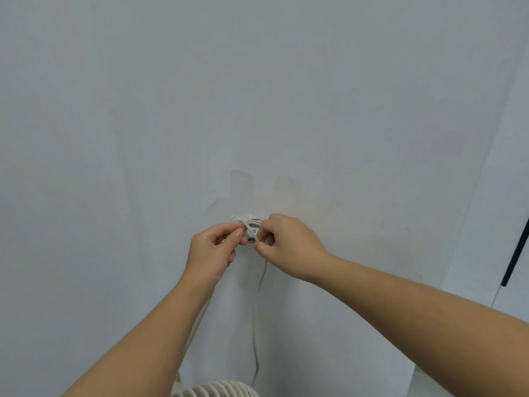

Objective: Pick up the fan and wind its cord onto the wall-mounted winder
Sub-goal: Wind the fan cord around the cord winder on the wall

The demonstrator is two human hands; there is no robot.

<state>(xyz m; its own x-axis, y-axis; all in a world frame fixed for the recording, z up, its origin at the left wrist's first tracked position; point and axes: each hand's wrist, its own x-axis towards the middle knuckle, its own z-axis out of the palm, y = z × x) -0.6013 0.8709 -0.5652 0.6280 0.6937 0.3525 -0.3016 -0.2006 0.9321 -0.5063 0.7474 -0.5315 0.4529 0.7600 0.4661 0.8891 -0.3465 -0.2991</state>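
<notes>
A small white winder (248, 218) is fixed to the pale wall, with turns of the white cord (255, 325) wrapped on it. The cord hangs straight down from it to the white fan (220, 390), whose ribbed grille shows at the bottom edge. My left hand (216, 249) pinches at the winder's left side, fingers closed against the wrapped cord. At the winder's right side, my right hand (289, 243) pinches a strand of cord that crosses the front of the winder. The hands hide most of the winder.
The pale wall (257, 110) fills the view, with patches of peeled paint above the winder. A dark pole (516, 253) leans at the far right edge, beside a wall corner.
</notes>
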